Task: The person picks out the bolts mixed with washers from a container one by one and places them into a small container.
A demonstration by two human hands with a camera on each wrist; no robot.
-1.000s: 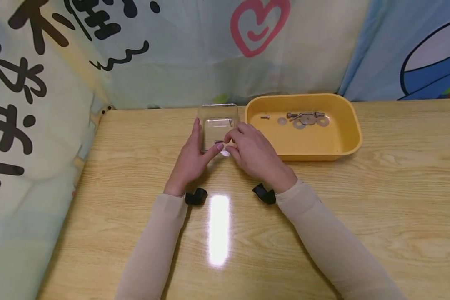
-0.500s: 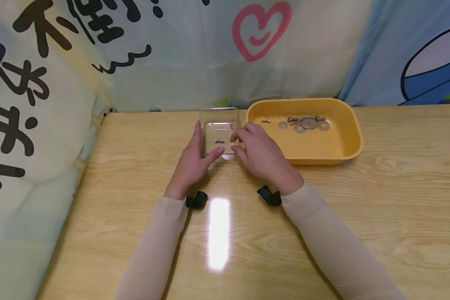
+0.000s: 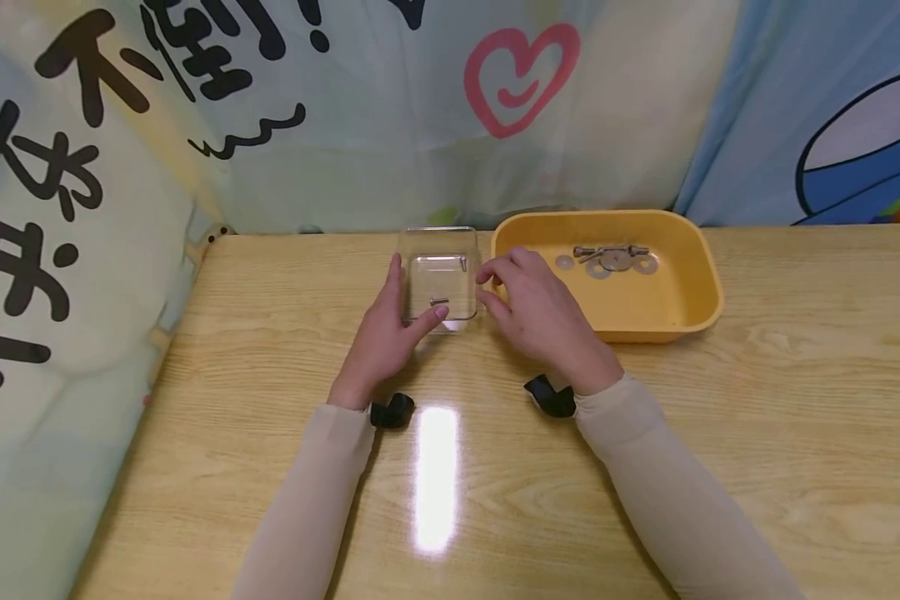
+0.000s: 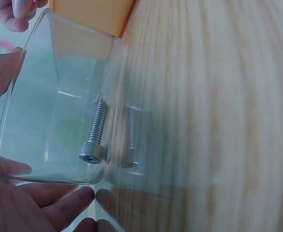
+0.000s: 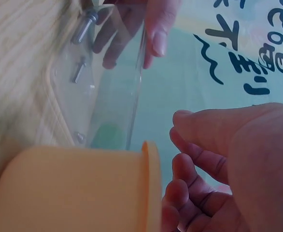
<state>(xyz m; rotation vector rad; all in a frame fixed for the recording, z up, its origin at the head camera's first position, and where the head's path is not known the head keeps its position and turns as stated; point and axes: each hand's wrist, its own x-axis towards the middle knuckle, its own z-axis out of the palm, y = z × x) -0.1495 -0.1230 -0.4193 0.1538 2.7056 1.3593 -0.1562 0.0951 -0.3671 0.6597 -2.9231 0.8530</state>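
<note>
My left hand [image 3: 378,342] holds a clear plastic box [image 3: 442,242] at its near left corner, fingers along the left wall and thumb at the near rim. On the box's floor lie a socket-head bolt [image 4: 95,131] and a small screw [image 3: 462,263]; a third small piece [image 5: 79,137] is blurred in the right wrist view. My right hand [image 3: 536,312] hovers between the box and the left end of a yellow tub [image 3: 645,317]. Its fingers are loosely curled, thumb near the index fingertip, and nothing shows between them.
Several bolts [image 3: 611,250] and flat washers [image 3: 617,262] lie in the tub, towards its far side. Both containers stand near the far edge of the wooden table [image 3: 270,358]. A printed cloth [image 3: 375,125] hangs behind and to the left.
My right hand has drawn right, away from the box and over the tub's left end. The bolt is now in plain view in the box. My left hand keeps its place at the box.
</note>
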